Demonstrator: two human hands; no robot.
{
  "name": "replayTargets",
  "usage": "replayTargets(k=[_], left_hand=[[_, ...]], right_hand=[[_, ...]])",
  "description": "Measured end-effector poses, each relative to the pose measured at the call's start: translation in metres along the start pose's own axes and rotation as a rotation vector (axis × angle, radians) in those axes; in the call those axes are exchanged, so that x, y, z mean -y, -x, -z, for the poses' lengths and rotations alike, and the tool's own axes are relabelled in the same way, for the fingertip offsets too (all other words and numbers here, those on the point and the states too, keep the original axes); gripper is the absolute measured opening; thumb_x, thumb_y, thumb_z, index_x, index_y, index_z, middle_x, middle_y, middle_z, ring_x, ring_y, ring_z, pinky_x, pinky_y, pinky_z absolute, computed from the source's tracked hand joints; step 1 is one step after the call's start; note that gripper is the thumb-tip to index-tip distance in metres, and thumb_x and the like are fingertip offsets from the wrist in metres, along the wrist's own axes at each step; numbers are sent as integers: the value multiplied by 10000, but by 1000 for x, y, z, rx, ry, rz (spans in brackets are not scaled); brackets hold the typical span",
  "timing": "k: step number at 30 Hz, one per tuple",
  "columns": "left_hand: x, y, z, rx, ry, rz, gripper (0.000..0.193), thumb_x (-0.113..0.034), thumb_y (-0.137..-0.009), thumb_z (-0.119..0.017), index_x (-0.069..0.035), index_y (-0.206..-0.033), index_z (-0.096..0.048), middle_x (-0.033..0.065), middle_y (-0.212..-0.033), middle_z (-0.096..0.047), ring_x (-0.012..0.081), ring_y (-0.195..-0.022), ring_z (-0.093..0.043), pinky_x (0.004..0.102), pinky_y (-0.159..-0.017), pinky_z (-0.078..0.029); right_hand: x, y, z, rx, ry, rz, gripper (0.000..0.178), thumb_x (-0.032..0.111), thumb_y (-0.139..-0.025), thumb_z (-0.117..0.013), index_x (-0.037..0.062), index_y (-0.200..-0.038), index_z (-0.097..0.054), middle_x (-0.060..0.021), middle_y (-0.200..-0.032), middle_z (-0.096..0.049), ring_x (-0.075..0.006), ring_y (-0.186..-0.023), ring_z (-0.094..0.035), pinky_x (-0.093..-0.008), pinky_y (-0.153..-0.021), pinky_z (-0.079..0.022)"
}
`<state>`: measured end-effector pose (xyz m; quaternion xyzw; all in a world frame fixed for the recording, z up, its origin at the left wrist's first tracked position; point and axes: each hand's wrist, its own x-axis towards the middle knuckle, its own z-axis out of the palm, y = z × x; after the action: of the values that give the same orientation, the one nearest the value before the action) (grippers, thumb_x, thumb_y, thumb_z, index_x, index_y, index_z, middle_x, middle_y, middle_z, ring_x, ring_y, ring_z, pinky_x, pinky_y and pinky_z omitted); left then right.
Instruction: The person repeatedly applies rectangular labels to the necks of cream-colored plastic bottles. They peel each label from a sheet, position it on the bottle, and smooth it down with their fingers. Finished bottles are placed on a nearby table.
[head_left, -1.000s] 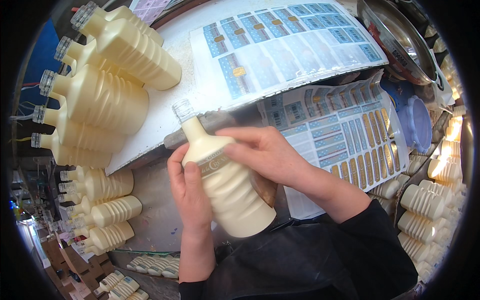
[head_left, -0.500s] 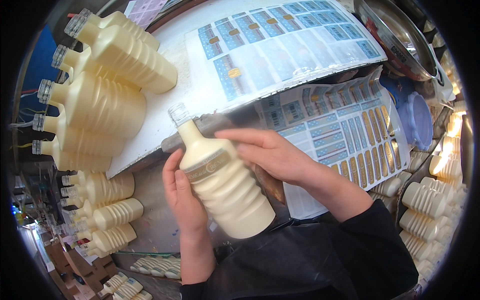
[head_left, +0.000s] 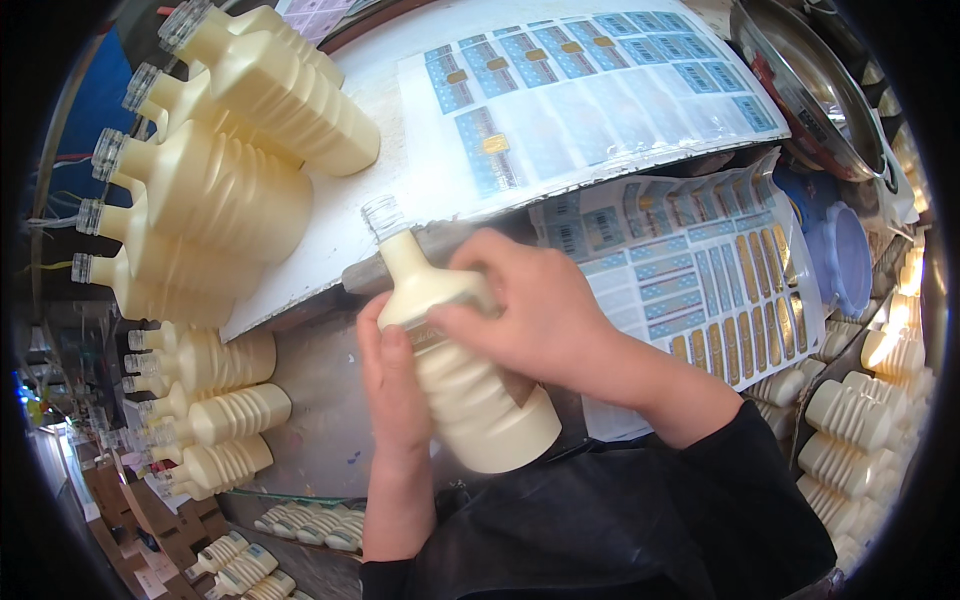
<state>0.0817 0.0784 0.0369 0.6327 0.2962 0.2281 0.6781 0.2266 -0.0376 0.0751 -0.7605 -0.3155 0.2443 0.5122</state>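
Note:
A cream-coloured ribbed bottle (head_left: 490, 430) with a clear threaded neck leans in front of me, its neck toward the table edge. My left hand (head_left: 393, 380) is closed along its left side, thumb in front. A narrow greyish label strip (head_left: 425, 337) with light lettering lies across the bottle's upper body. Over the strip's right part, my right hand (head_left: 540, 315) grips the shoulder, its thumb pressing on the front near the strip. That thumb is slightly blurred, and the hand hides the strip's right end.
Several more cream bottles (head_left: 310, 100) lie on the white tabletop (head_left: 400, 130) at left. Blue sticker sheets (head_left: 495, 145) rest on top. Another sheet with gold strips (head_left: 660, 340) hangs below the edge. A metal pan (head_left: 790, 80) and a purple basin (head_left: 837, 260) stand at right.
My right hand has shifted onto the bottle's front, its thumb now over the label strip and its fingers more bent. In the picture, bottle and left hand appear slightly further right.

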Motion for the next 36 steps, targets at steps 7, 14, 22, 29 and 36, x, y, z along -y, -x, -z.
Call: replayTargets(k=[7, 14, 22, 29, 36], left_hand=[[10, -1, 3, 0, 80, 3, 538, -437, -1114, -351, 3, -1403, -460, 144, -1299, -596, 208, -1179, -587, 367, -1027, -472], [14, 3, 7, 29, 342, 45, 790, -636, -1074, -259, 17, -1495, -405, 167, -1423, -570, 270, -1298, -567, 417, -1115, -433], [11, 7, 7, 109, 326, -23, 866, -682, -1049, -278, 34, -1532, -340, 171, -1483, -515, 278, -1359, -515, 427, -1150, -392], [-2, 11, 17, 92, 177, -28, 800, -597, -1091, -241, 48, -1558, -320, 195, -1503, -500, 281, -1377, -500, 409, -1166, -372], [5, 2, 29, 78, 50, -80, 563, -430, -1100, -367, 5, -1429, -506, 126, -1373, -544, 217, -1243, -546, 360, -1085, -420]], right_hand=[[-29, -3, 2, 193, -671, -221, 275, 174, -1018, -555, 18, -1207, -679, 35, -823, -589, -33, -753, -533, -212, -675, -455], [-41, 20, 9, 224, -633, -161, 386, 113, -1036, -488, 14, -1394, -590, 21, -850, -572, -57, -812, -540, -219, -761, -466], [-26, 15, 12, 154, -430, 13, 372, 138, -1041, -506, -19, -1366, -596, -72, -1029, -679, -128, -975, -620, -287, -898, -498], [-27, 0, 4, 254, -434, -85, 384, 215, -1043, -561, -27, -1335, -619, -115, -1223, -697, -147, -1130, -626, -304, -992, -486], [-4, 6, -2, 101, 21, -58, 528, 354, -886, -740, 11, -1280, -662, -2, -729, -568, -95, -691, -531, -279, -635, -448]])
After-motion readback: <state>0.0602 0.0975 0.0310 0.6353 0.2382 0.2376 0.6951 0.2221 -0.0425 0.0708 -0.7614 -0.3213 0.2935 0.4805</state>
